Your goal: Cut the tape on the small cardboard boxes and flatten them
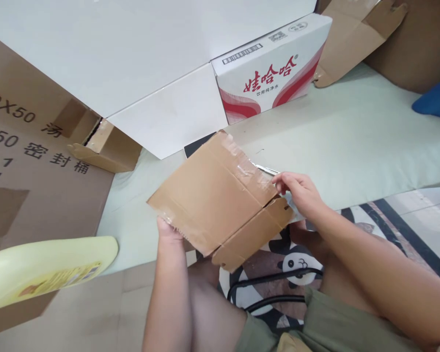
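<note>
A brown cardboard piece [201, 190] with a folded side flap is held tilted above my lap. Clear tape clings to its ragged upper-right edge and its lower-left edge. My left hand [168, 231] grips the lower-left edge, its thumb on top and its other fingers hidden underneath. At the right corner, my right hand [297, 191] is closed around a slim tool with a silver metal blade [267, 170]. The blade lies along the taped edge; the tool's handle is hidden, so I cannot tell its exact kind.
A pale cloth-covered surface [370, 146] lies ahead. On it stand a large white box [161, 117], a red-and-white water carton [269, 83] and an open cardboard box [352, 49]. At left are a big printed carton [95, 195] and a pale yellow bottle [58, 264].
</note>
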### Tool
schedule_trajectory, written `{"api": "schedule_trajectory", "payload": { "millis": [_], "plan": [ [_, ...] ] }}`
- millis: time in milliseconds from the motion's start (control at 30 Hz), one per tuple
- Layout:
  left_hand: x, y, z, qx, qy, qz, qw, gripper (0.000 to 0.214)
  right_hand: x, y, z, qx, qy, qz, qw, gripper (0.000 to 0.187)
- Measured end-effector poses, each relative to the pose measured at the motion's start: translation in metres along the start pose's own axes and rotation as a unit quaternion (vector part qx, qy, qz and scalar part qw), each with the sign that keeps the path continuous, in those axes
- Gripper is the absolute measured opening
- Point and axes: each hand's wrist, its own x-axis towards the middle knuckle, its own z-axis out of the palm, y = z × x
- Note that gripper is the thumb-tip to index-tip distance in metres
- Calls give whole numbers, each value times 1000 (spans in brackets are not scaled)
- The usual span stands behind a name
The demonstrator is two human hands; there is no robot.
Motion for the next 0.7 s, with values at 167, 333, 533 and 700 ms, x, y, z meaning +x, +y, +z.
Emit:
{"api": "schedule_trajectory", "payload": {
  "millis": [167,333,533,700],
  "plan": [
    [-10,3,9,-80,85,-57,992,37,3,8,-5,111,-96,6,989,45],
    [-13,-1,13,-110,92,-68,987,30,-9,9,2,143,-146,19,979,60],
    [-9,-3,19,-117,35,-47,991,34,-35,15,26,118,-136,128,975,57],
    [0,5,21,-189,23,-8,982,36,-49,7,11,115,-5,169,979,45]
  ]
}}
